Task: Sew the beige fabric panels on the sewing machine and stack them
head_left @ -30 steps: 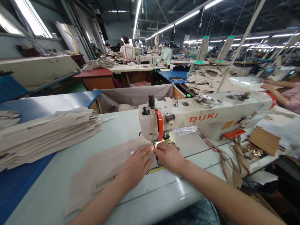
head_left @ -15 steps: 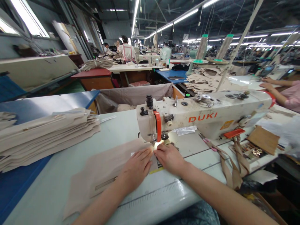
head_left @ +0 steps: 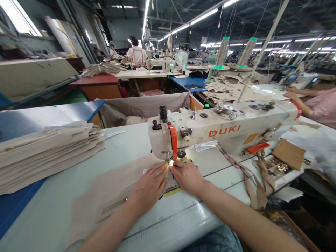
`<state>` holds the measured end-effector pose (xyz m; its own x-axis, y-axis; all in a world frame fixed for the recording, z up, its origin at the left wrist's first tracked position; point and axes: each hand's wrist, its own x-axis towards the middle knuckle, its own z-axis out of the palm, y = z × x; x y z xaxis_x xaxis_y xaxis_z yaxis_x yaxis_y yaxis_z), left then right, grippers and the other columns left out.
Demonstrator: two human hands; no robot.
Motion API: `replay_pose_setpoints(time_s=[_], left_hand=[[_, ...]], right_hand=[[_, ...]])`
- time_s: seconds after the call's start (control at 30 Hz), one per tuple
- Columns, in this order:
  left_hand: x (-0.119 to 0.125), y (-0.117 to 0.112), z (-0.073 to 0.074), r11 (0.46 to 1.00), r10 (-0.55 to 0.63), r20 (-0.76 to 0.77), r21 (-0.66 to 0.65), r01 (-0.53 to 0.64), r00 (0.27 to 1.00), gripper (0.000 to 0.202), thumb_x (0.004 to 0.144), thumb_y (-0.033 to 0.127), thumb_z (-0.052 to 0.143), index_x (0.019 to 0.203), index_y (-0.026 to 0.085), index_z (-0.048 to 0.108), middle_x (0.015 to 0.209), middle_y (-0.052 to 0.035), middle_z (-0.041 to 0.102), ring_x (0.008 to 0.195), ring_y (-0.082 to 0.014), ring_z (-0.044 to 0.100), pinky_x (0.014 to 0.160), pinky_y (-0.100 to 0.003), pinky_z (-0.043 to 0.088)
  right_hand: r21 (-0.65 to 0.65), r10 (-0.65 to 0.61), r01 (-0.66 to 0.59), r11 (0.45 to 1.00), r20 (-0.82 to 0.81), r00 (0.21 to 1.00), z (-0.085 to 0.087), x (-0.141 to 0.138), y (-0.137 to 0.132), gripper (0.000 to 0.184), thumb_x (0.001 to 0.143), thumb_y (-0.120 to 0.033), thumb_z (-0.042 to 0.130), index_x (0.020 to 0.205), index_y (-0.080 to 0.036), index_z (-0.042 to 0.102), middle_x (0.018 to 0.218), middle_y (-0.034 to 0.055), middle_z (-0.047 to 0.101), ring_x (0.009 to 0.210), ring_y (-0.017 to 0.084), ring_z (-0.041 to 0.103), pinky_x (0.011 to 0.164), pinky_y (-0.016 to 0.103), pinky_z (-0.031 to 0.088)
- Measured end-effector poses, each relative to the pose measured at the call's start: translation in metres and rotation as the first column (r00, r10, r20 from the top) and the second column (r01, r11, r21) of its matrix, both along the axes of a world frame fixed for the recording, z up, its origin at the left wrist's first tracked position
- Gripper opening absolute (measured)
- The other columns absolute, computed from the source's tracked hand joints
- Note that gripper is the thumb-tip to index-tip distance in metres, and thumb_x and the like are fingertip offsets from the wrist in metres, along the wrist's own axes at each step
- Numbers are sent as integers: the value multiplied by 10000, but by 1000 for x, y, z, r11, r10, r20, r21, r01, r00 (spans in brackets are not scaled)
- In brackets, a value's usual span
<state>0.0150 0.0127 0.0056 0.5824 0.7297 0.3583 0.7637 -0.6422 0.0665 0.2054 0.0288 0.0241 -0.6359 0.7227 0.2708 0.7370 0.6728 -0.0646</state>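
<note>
A beige fabric piece [head_left: 110, 192] lies flat on the pale table in front of a white DUKI sewing machine [head_left: 223, 129]. My left hand [head_left: 148, 187] rests palm down on the fabric, fingers stretched toward the needle. My right hand [head_left: 187, 176] lies beside it, fingers flat and pressed on the fabric's edge just under the lit needle area [head_left: 172, 162]. The fingertips of both hands almost touch.
A tall stack of beige cut pieces [head_left: 44, 154] sits at the left on a blue surface. Fabric strips [head_left: 252, 185] and small parts lie right of the machine. A cloth-lined bin [head_left: 147, 108] stands behind. Another person's arm [head_left: 312, 101] works at the far right; other workers sit farther back.
Both hands stay pressed on the fabric at the needle. The view has drifted slightly, so the machine and stack sit a little further left in the frame.
</note>
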Motion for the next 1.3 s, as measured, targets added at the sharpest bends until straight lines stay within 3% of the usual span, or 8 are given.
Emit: replay_pose_setpoints(time_s=[0.4,0.63,0.77,0.93,1.07,1.2,1.3], left_hand=[[-1,5,-2,1000,7,-34,17,-6,999,379,962,268,370,1226,120,598,1224,-125,660,1133,-232,600,985,-399,492],[0,20,-3,998,38,-15,-43,-39,999,350,958,269,381,1199,168,615,1200,-109,671,1132,-238,600,980,-416,483],[-3,18,-5,996,69,-22,-58,-70,997,359,954,268,381,1218,165,601,1253,-116,645,1167,-247,580,994,-440,469],[-19,-22,-7,997,66,-79,-41,-69,995,388,934,255,421,1289,173,556,1325,-89,605,1197,-203,568,1024,-379,452],[-26,-59,5,997,70,-122,-7,-71,990,424,934,253,433,1345,176,499,1364,-69,575,1249,-188,527,1051,-354,418],[-43,-83,26,957,227,4,187,-224,974,551,939,296,438,1466,180,331,1485,-113,429,1394,-247,346,1141,-442,265],[-71,-109,27,931,343,-4,131,-340,939,810,860,488,552,1521,193,190,1544,-155,297,1411,-331,294,1132,-507,258]], right_hand=[[17,15,-15,1000,-5,1000,-2,1,-2,139,937,-169,528,892,-145,657,870,60,643,800,185,540,749,298,388],[34,18,-17,999,-15,1000,-2,1,-1,150,927,-173,542,821,-152,646,823,54,632,797,184,538,740,296,385],[59,27,-25,998,-34,999,-5,3,-2,151,916,-173,553,802,-161,651,828,52,642,777,180,535,723,295,385],[169,104,-71,983,-191,976,-13,7,-5,141,894,-152,552,814,-172,667,816,52,645,759,177,532,718,291,397],[205,196,-139,969,-290,937,-16,9,-6,188,914,-151,507,822,-166,670,806,68,641,797,188,540,760,296,421],[194,246,-190,962,-326,913,-14,10,-8,230,931,-156,461,832,-163,668,790,76,629,794,188,531,755,302,440],[177,251,-201,964,-341,906,-13,11,-12,232,936,-152,452,859,-159,671,798,76,632,807,192,532,770,314,449]])
